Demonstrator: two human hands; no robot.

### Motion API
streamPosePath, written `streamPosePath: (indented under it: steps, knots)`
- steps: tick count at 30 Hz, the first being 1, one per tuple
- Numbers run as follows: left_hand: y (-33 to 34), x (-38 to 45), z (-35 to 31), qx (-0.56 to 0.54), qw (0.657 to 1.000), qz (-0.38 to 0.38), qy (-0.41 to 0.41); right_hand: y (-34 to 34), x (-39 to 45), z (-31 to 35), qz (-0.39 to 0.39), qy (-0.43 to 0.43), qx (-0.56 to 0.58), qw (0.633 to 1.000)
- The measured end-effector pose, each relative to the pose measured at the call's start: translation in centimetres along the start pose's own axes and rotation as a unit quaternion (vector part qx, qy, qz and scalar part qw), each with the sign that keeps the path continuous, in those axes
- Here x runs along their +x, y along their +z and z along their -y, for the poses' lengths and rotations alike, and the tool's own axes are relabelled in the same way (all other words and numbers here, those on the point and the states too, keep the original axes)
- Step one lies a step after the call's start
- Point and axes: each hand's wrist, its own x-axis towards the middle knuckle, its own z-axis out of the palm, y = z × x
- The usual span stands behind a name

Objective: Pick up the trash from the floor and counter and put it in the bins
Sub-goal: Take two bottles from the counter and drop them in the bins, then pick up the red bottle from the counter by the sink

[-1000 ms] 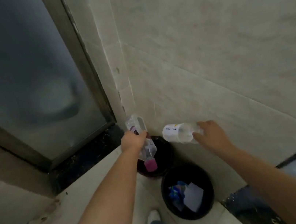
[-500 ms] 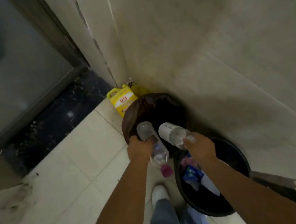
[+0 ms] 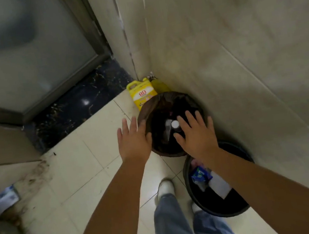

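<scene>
Bins: we count 2, the brown-lined bin at 12 o'clock and the black bin at 4 o'clock, both against the wall.
Bottles: 2 inside the lined bin; 1 white cap shows.
Hands: our left hand and right hand, fingers spread, empty.
Jug: 1 yellow jug in the corner.
Open room: bare floor tiles at 9 o'clock.
</scene>
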Motion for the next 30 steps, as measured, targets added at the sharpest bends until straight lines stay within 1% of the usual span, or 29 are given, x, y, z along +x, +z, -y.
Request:
streamPosePath:
  steps: [2,5,8,11,13,15,19,23,27,30]
  knots:
    - [-4.1,-2.2,0.0,0.034,0.998,-0.056,-0.009,-4.1,-0.9,2.1,-0.065,-0.069,-0.042,0.995]
    - [-9.8,-7.4,0.4,0.044,0.990,-0.128,-0.048,-9.8,-3.8,5.3,-0.072,-0.166,-0.074,0.981]
    - [-14.6,-14.0,1.4,0.021,0.976,-0.186,-0.111,-14.7,-7.6,8.4,-0.111,-0.242,-0.095,0.959]
    - [-18.3,-21.8,3.4,0.002,0.954,-0.241,-0.181,-18.4,-13.2,13.2,-0.180,-0.329,-0.079,0.924]
    - [-20.1,-27.7,5.3,-0.014,0.933,-0.271,-0.237,-20.2,-17.3,17.0,-0.172,-0.377,-0.085,0.906]
    - [-21.0,-34.2,7.4,-0.026,0.905,-0.300,-0.302,-21.3,-22.0,20.7,-0.171,-0.433,-0.102,0.879]
    - [-20.5,-48.5,10.6,-0.034,0.837,-0.339,-0.428,-20.7,-33.8,26.9,-0.165,-0.557,-0.092,0.809]
    - [-16.7,-65.1,11.3,-0.036,0.747,-0.370,-0.551,-16.7,-48.9,30.3,-0.138,-0.682,-0.079,0.714]
    - [-9.6,-80.5,8.9,-0.043,0.665,-0.351,-0.658,-10.2,-64.0,29.1,-0.097,-0.770,-0.056,0.629]
    - [-3.4,-91.0,5.4,-0.046,0.621,-0.315,-0.716,-4.5,-74.0,26.3,-0.064,-0.798,-0.101,0.590]
